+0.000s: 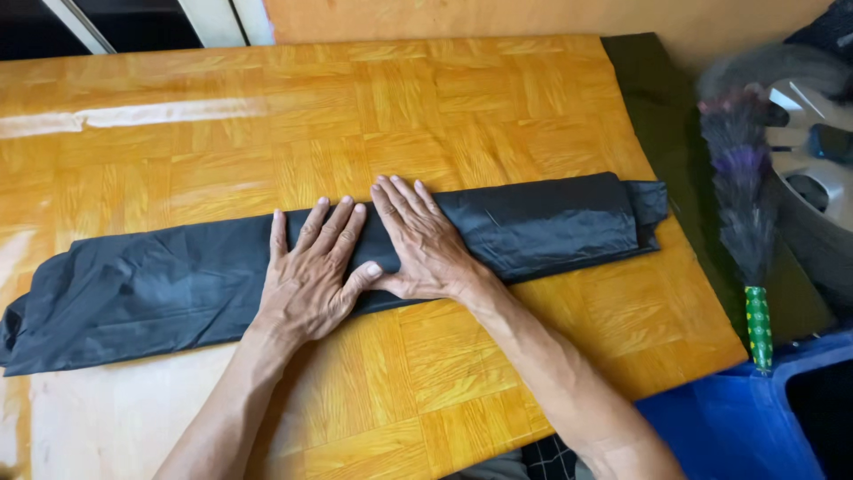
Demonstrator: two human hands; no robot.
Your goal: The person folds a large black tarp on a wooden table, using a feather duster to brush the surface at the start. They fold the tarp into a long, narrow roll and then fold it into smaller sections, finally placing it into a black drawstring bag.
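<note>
A long strip of folded black plastic sheet (542, 222) lies across the wooden table (267, 116), running from the left edge to the right side. My left hand (311, 276) rests flat on its middle, fingers spread and pointing away from me. Right beside it, my right hand (422, 240) presses flat on the same strip, thumb touching the left thumb. Neither hand grips anything. The sheet's left end (80, 302) is wider and creased; its right end (644, 209) is folded over.
A feather duster (742, 196) with a green handle leans past the table's right edge, over a dark green cloth (662, 116). A blue plastic bin (746, 418) stands at the lower right. A grey wheel rim (817, 169) sits at the far right.
</note>
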